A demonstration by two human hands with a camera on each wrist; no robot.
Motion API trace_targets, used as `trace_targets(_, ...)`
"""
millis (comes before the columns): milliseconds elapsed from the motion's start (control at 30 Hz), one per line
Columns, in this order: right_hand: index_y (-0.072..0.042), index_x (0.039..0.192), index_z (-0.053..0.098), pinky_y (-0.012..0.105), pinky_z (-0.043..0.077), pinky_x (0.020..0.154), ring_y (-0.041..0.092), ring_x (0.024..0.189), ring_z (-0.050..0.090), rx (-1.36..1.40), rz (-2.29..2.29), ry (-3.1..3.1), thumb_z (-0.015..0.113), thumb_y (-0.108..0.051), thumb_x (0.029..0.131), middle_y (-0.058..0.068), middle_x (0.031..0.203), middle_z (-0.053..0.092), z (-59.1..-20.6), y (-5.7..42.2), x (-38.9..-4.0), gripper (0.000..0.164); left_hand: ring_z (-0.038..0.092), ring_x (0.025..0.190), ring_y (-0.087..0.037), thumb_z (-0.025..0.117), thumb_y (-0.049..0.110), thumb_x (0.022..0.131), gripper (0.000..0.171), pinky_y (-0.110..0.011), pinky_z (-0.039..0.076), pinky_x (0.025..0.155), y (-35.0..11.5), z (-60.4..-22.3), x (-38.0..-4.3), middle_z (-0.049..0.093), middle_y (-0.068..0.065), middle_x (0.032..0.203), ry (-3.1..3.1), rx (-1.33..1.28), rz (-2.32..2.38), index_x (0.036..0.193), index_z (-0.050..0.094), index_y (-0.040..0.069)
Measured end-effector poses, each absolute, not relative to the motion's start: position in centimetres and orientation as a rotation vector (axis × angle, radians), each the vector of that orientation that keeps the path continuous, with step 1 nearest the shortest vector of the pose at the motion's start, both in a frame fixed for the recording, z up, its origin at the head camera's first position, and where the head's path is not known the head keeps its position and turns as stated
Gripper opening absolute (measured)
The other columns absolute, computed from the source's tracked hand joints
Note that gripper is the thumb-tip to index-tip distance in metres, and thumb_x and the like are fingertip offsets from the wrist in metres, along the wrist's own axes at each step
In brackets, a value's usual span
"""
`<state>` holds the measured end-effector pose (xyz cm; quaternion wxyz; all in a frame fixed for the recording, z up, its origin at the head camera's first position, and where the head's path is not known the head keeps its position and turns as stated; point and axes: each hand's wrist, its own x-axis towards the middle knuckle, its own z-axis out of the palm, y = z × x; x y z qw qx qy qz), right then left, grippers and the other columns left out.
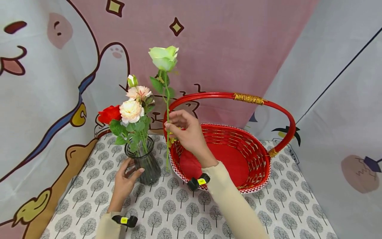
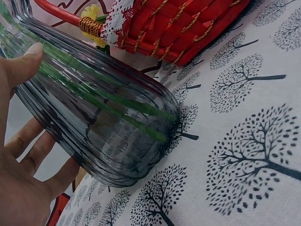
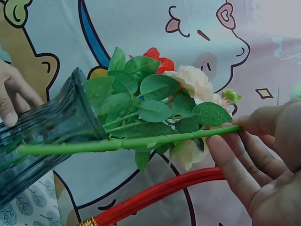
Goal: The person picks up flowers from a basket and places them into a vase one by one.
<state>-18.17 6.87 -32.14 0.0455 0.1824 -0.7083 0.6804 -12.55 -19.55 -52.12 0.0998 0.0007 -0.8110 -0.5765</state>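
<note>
My right hand pinches the stem of a pale green rose between thumb and fingers. The rose stands nearly upright, its bloom high and its bare stem end low, beside the vase. In the right wrist view the long green stem crosses in front of the vase. With thumb and fingers on either side, my left hand holds the grey ribbed glass vase. Inside the vase are a red rose and cream-pink flowers with green leaves; their stems show through the glass.
A red woven basket with a tall arched handle stands right of the vase, under my right forearm. Yellow flowers decorate its side. Tree-patterned cloth covers the table. Cartoon-printed curtains hang behind and at the sides.
</note>
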Motion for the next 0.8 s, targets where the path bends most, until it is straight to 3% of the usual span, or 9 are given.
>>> trace_targets(167,-0.003,0.120,0.065,0.046,0.068,0.071,0.038,0.081,0.071,0.520,2.122,-2.051,0.075,-0.004,0.093,0.019,0.103,0.072,-31.7,6.2,-18.6,0.028,0.050,0.119,0.002,0.075,0.012,0.095,0.063,-0.050,0.051,0.113,-19.5,-52.1,-12.6,0.053,0.000,0.134,-2.393,-0.013,-1.708,0.152,0.049,0.016)
trace_targets(333,0.001,0.119,0.062,0.047,0.068,0.070,0.026,0.081,0.073,0.530,2.128,-1.912,0.075,-0.003,0.093,0.023,0.102,0.070,-31.5,5.2,-19.3,0.030,0.050,0.118,0.002,0.076,0.011,0.094,0.064,-0.049,0.051,0.113,-19.5,-52.1,-12.5,0.052,0.002,0.136,-2.389,-0.012,-1.709,0.152,0.050,0.017)
trace_targets(500,-0.002,0.119,0.059,0.044,0.068,0.070,0.014,0.080,0.072,0.533,2.078,-1.838,0.075,-0.005,0.093,0.022,0.100,0.070,-31.2,4.4,-19.9,0.031,0.049,0.118,0.003,0.076,0.011,0.093,0.065,-0.048,0.052,0.111,-19.4,-52.1,-12.4,0.052,0.002,0.139,-2.400,-0.001,-1.696,0.152,0.049,0.017)
trace_targets(700,-0.003,0.121,0.059,0.044,0.068,0.069,0.012,0.080,0.070,0.534,2.045,-1.775,0.074,-0.004,0.094,0.022,0.101,0.071,-31.0,3.6,-20.3,0.032,0.050,0.119,0.002,0.076,0.011,0.094,0.065,-0.046,0.053,0.111,-19.5,-52.1,-12.4,0.052,0.002,0.141,-2.392,-0.013,-1.700,0.152,0.049,0.018)
trace_targets(800,-0.002,0.122,0.059,0.040,0.068,0.068,0.018,0.082,0.070,0.529,2.024,-1.736,0.074,-0.002,0.093,0.023,0.101,0.070,-31.0,3.3,-20.5,0.033,0.050,0.120,0.003,0.076,0.011,0.094,0.065,-0.039,0.054,0.110,-19.7,-52.2,-12.5,0.051,0.000,0.142,-2.396,-0.033,-1.689,0.153,0.048,0.016)
